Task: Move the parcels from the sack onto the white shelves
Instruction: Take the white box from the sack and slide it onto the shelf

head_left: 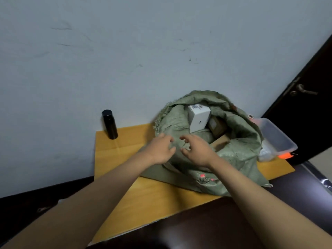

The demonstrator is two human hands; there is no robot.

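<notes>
Two hands reach over the near rim of the green sack (pixel 233 139): the left hand (pixel 160 150) rests on the crumpled cloth at the rim with its fingers (pixel 168 139) loosely curled, and the right hand (pixel 197 151) hovers just beside it, fingers (pixel 185 138) spread and bent, holding nothing. Inside the open mouth, just beyond the fingertips, a white box (pixel 198 117) stands on end, its long axis upright and leaning slightly left, a printed label on its top face. To its right a brown box (pixel 215 127) lies tilted against it, partly hidden by the cloth. The sack sits on a sheet of yellow cardboard (pixel 143 198) laid over a dark worktop (pixel 215 229). A black bottle (pixel 110 124) stands upright at the far left of the cardboard, against a pale wall (pixel 125 51). A clear plastic tub (pixel 274 135) sits to the right of the sack, before a dark door (pixel 309 108).
</notes>
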